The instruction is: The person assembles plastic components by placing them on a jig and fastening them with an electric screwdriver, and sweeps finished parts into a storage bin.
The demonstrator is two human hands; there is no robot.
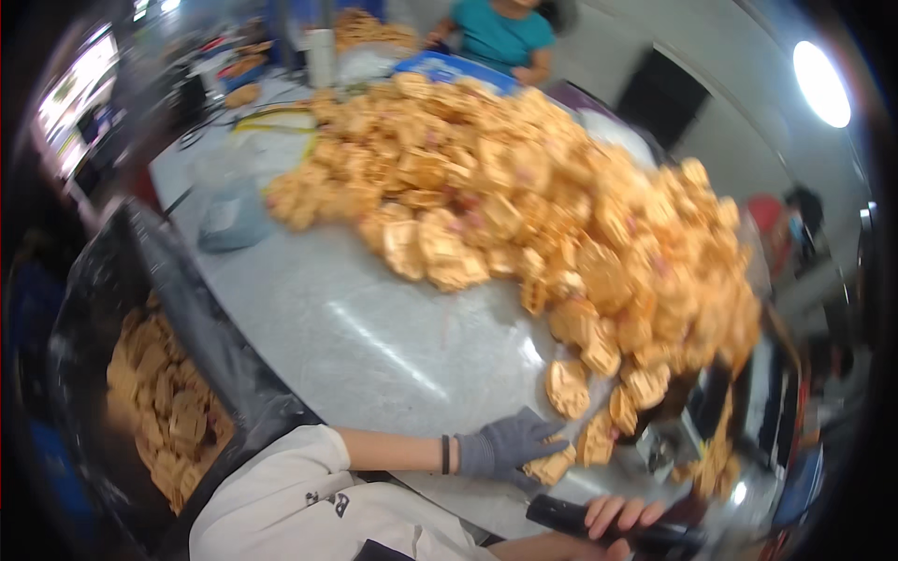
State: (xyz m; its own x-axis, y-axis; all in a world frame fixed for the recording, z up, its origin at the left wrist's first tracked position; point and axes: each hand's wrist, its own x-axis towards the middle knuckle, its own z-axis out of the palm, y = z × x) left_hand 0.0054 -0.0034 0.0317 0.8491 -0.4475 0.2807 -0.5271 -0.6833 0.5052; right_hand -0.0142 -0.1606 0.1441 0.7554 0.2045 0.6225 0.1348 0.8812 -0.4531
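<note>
My left hand (505,445), in a grey knitted glove with a black band at the wrist, is closed on a tan moulded piece (550,466) at the near edge of the table. Lower right, my bare right hand (621,516) has its fingers wrapped round a black stick-shaped tool (561,513); its exact kind cannot be made out. The tool's left end lies just below the held piece. More tan pieces (568,389) lie beyond my left hand, at the foot of a large heap of them (524,187). Blur hides their detail.
The grey metal tabletop (374,327) bears the heap. Left of me stands a bin lined with a black bag (201,299), holding more tan pieces (178,411). A clear plastic bag (229,220) sits at the table's left. Beyond the heap are a blue tray (454,67) and a person (505,33).
</note>
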